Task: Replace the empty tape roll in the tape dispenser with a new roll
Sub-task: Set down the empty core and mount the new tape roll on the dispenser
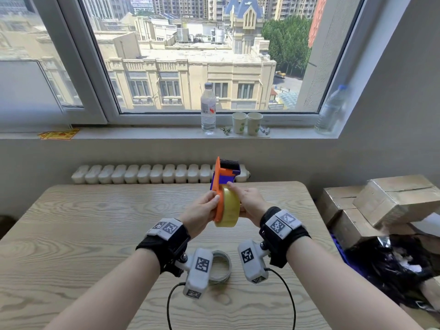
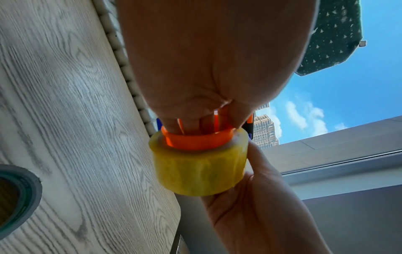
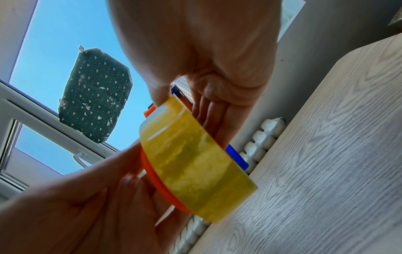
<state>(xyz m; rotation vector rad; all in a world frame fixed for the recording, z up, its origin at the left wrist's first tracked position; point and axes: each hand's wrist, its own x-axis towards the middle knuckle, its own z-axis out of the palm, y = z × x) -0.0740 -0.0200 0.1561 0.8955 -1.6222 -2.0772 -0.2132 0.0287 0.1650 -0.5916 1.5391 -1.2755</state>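
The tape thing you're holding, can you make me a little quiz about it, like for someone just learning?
1. True or false: the yellow roll sits on the orange dispenser.
2. Which hand grips the dispenser's orange side plate? A) left hand B) right hand
3. Fill in: the empty roll lies on the ____, near the wrists.

Key
1. True: in the left wrist view the orange hub shows inside the roll.
2. A. The right hand's straight fingers lie against the roll's far side.
3. Table.
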